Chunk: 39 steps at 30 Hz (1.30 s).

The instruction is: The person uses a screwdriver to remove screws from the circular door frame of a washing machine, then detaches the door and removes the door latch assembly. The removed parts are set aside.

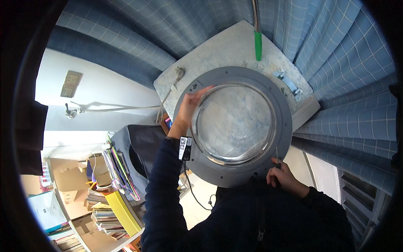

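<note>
A round grey door frame [283,111] with a bulging clear glass bowl [235,122], like a washing machine door, rests partly on a marble-patterned top and reaches toward my body. My left hand [191,109] grips it at the left, its fingers stretched along the glass edge over the grey ring. At the lower right rim, my right hand [285,178] is closed around a small screwdriver [277,161] with a dark handle. Its thin shaft points away from me over the ring. Small screw holes dot the ring, and a metal fitting sits at its upper left.
Beyond the door, a green-handled rod [258,46] and a light-blue handle-like part [289,84] lie on the marbled top [226,46]. Blue checked curtains [344,63] surround it. At left are a tap with a hose [73,111], a dark bag [147,147] and bookshelves [79,229].
</note>
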Tool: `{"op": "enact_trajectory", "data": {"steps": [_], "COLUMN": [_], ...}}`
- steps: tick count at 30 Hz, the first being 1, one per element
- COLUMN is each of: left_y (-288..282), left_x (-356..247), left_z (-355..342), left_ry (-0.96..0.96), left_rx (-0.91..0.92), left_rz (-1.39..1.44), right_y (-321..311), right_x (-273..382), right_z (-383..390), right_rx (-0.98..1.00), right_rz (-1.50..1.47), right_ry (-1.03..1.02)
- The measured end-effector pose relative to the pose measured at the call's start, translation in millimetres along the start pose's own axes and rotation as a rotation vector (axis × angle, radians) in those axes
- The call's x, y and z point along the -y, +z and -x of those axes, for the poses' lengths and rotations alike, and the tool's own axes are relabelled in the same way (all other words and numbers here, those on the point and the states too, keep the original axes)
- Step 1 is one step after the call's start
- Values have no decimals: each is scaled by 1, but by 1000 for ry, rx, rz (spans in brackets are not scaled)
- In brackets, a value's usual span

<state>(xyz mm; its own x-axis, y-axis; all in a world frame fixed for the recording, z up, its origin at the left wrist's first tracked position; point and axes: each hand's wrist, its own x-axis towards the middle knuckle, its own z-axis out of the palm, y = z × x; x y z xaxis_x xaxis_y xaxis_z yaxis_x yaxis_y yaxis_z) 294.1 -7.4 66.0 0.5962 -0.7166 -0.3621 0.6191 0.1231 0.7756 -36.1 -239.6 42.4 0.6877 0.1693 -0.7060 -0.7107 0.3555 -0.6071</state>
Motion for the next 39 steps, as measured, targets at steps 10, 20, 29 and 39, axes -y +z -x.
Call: {"op": "enact_trajectory", "data": {"steps": [10, 20, 29, 39], "left_y": [-3, -9, -13, -20], "left_x": [2, 4, 6, 13], "left_z": [-2, -3, -5, -11], "left_ry": [12, 35, 46, 37], "left_rx": [24, 23, 4, -8], "left_rz": [7, 100, 0, -239], "right_y": [3, 9, 9, 12], "right_x": [-3, 4, 20, 16], "right_z": [2, 8, 10, -5], "right_rx": [-74, -59, -16, -53], "right_rz": [-123, -130, 237, 159], "right_ry": [24, -25, 143, 144]}}
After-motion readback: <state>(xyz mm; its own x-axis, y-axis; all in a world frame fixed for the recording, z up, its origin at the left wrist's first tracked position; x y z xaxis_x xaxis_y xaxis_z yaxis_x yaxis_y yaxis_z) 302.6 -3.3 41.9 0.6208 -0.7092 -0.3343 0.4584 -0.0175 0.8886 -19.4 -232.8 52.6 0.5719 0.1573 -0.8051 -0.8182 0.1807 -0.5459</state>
